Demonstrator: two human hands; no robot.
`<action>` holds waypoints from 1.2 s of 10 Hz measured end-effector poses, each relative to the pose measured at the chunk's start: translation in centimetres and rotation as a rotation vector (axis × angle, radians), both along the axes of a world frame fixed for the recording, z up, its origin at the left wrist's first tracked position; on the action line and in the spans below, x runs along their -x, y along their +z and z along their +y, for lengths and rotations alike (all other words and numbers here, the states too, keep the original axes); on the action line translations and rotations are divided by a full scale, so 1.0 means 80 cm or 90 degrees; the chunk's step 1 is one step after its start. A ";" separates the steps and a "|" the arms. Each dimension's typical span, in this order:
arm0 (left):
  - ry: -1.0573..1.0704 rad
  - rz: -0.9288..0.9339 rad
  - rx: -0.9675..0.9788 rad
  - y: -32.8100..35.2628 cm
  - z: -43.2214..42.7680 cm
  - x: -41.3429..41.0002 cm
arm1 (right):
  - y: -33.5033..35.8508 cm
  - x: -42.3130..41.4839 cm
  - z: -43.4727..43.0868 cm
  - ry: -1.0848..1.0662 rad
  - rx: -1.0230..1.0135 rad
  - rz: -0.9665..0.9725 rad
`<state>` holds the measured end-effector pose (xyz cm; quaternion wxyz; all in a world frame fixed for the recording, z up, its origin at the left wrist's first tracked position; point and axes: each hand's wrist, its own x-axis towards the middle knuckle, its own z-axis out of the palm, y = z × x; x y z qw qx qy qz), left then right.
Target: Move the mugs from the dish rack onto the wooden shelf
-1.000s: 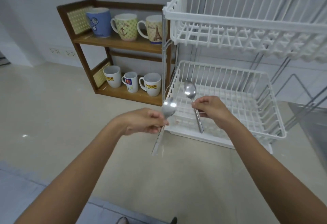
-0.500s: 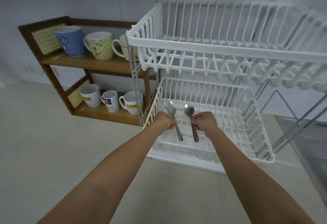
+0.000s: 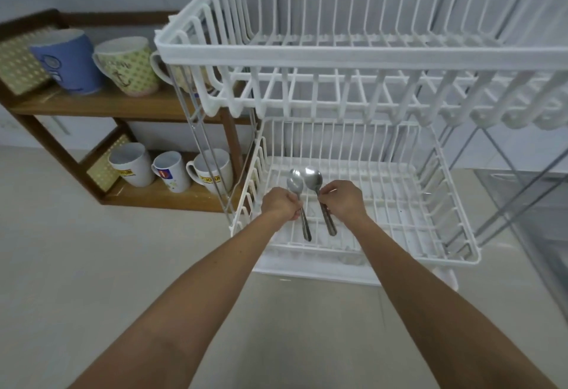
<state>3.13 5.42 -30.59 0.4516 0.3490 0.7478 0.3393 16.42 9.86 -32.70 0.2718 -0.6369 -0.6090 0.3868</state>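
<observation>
Pale tiled floor, white dish rack (image 3: 362, 57) as landmark. Mugs: none in either tier; six on wooden shelf (image 3: 129, 106) left of rack, three upper (image 3: 66, 64), three lower (image 3: 132, 164). Task apparently complete. Spoons: two, over lower tier, one pinched in left hand (image 3: 281, 204), one in right hand (image 3: 342, 201).

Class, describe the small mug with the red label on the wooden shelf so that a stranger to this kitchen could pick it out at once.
Find the wooden shelf left of the white dish rack and look at its lower board, where three white mugs stand in a row. The small mug is the middle one. It is the shortest of the three and bears a red label, while both neighbours carry yellow ones.
</observation>
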 end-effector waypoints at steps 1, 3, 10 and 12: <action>0.002 0.030 0.007 -0.002 0.002 -0.002 | 0.001 0.002 -0.003 0.003 -0.039 -0.072; -0.012 0.075 0.010 -0.003 0.005 -0.003 | 0.003 0.005 -0.006 0.021 -0.067 -0.160; -0.088 0.174 -0.096 0.016 -0.021 0.006 | 0.027 -0.008 -0.029 0.005 -0.088 -0.117; -0.156 0.266 -0.260 0.044 -0.071 0.013 | 0.047 -0.002 -0.084 -0.012 -0.160 -0.099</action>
